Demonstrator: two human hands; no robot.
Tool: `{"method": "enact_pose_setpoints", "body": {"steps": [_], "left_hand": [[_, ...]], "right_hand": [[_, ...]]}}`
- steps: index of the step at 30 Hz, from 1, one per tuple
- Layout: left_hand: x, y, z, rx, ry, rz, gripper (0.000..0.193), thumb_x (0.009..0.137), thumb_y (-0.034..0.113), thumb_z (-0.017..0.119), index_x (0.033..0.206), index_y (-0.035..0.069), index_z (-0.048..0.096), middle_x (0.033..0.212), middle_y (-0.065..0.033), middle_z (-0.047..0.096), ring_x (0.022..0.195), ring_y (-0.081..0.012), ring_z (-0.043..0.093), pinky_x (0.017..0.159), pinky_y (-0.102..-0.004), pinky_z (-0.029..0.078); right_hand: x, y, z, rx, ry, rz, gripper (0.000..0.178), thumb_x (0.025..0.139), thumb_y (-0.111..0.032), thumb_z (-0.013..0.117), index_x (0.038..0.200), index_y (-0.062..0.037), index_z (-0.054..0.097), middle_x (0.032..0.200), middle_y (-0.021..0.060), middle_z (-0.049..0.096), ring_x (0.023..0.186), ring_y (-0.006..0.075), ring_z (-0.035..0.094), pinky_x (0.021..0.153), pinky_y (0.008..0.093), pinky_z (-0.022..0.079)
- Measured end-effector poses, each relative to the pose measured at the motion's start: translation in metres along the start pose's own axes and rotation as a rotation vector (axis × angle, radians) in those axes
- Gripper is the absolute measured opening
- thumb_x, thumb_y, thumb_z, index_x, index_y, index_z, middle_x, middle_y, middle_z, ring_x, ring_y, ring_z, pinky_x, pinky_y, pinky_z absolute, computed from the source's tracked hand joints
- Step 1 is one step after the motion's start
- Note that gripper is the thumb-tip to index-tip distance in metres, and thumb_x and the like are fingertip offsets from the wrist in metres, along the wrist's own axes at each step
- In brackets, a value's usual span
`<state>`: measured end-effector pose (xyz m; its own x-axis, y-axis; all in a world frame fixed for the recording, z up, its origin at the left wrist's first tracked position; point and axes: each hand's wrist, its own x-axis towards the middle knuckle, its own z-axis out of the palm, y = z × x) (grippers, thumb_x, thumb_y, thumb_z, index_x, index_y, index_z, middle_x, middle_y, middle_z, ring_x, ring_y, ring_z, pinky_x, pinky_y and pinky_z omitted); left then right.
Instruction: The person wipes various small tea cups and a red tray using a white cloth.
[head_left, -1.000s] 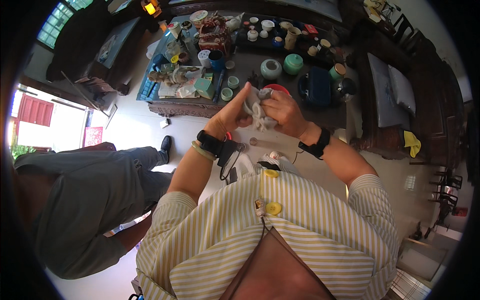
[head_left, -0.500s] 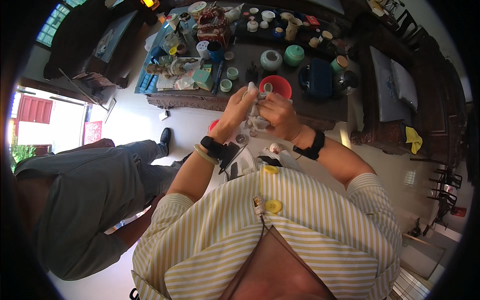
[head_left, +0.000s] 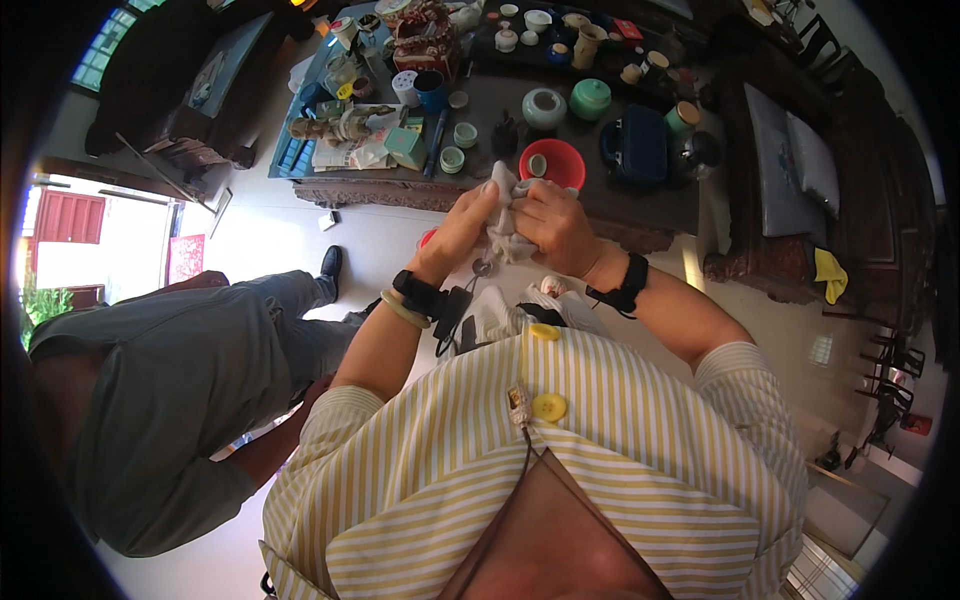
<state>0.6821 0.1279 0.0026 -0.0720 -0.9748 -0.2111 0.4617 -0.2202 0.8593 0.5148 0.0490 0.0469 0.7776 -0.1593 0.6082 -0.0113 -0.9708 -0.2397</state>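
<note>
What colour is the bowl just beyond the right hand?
The bowl is red, clearest in the head view.

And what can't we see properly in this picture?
All in the head view:
- Whether anything is inside the pale cloth: its folds, the left hand and the right hand hide that.
- The near edge of the red bowl: partly behind the right hand.
- Inside the green jar: its lid covers it.
- The other person's head: lost at the dark left rim.
</note>
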Motion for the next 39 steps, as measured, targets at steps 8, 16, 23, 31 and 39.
{"method": "enact_pose_setpoints", "body": {"steps": [8, 16, 23, 31, 39], "left_hand": [[-0.001, -0.012, -0.045, -0.315, -0.115, -0.241, 0.066, 0.089, 0.066, 0.041, 0.130, 0.014, 0.048, 0.119, -0.0049, 0.058, 0.103, -0.0166, 0.057, 0.086, -0.0327, 0.050], [-0.004, 0.005, -0.023, -0.218, -0.134, -0.110, 0.091, 0.080, 0.081, 0.034, 0.114, -0.001, 0.056, 0.083, -0.0062, 0.060, 0.062, -0.0126, 0.054, 0.049, -0.0200, 0.039], [-0.002, 0.008, -0.032, -0.102, 0.004, -0.257, 0.052, 0.095, 0.052, 0.039, 0.125, 0.012, 0.055, 0.113, -0.0023, 0.061, 0.098, -0.0116, 0.058, 0.075, -0.0248, 0.049], [-0.004, 0.030, -0.015, 0.251, 0.034, 0.014, 0.046, 0.094, 0.043, 0.047, 0.102, 0.000, 0.062, 0.090, -0.0024, 0.061, 0.081, -0.0074, 0.054, 0.069, -0.0234, 0.045], [-0.001, 0.025, -0.004, 0.288, 0.305, 0.068, 0.041, 0.091, 0.043, 0.051, 0.086, 0.004, 0.063, 0.073, 0.0026, 0.057, 0.068, -0.0063, 0.053, 0.057, -0.0218, 0.042]], "right_hand": [[0.002, 0.017, -0.013, 0.057, 0.098, 0.002, 0.033, 0.065, -0.005, 0.071, 0.098, -0.0057, 0.066, 0.100, 0.0053, 0.064, 0.089, 0.0230, 0.059, 0.077, 0.0334, 0.048], [-0.005, 0.010, -0.017, 0.923, 0.386, 0.876, 0.037, 0.074, -0.003, 0.066, 0.110, -0.0035, 0.059, 0.102, 0.0096, 0.058, 0.091, 0.0238, 0.059, 0.080, 0.0316, 0.047], [0.017, 0.003, -0.017, -0.088, -0.248, -0.006, 0.024, 0.076, -0.013, 0.058, 0.098, -0.0119, 0.067, 0.093, 0.0059, 0.048, 0.091, 0.0235, 0.049, 0.082, 0.0359, 0.046], [0.019, -0.010, -0.001, -0.049, -0.240, 0.197, 0.027, 0.070, -0.012, 0.065, 0.097, -0.0100, 0.064, 0.094, 0.0106, 0.052, 0.088, 0.0289, 0.056, 0.074, 0.0400, 0.048], [0.007, 0.003, 0.004, 0.162, -0.157, 0.134, 0.026, 0.071, -0.014, 0.066, 0.097, -0.0117, 0.066, 0.094, 0.0071, 0.055, 0.091, 0.0292, 0.056, 0.075, 0.0395, 0.048]]}}
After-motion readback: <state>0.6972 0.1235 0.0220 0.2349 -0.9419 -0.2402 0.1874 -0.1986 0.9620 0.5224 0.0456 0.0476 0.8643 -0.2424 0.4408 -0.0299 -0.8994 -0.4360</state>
